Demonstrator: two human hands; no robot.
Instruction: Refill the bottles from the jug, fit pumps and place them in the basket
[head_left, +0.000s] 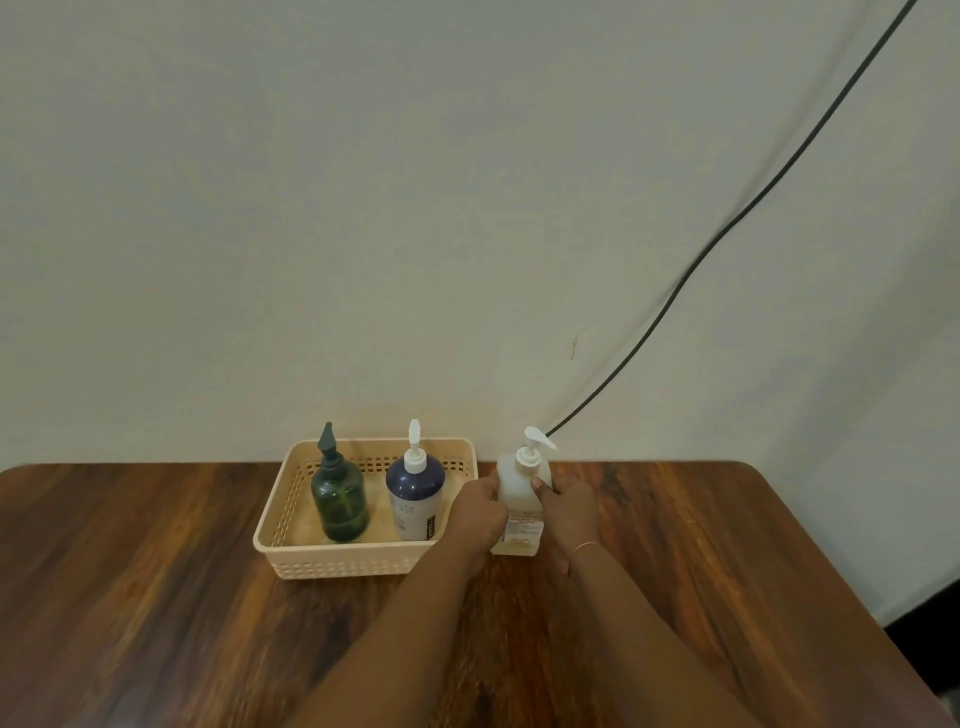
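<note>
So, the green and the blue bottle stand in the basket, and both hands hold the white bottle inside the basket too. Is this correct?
Not quite. In the head view the left hand and right hand hold the white bottle outside the basket, just to its right. The green bottle and blue bottle do stand in the basket.

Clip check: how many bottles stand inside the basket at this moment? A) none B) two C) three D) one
B: the green bottle and the blue bottle stand in the basket, while the white bottle is outside it, to its right, held between the left hand and the right hand.
</note>
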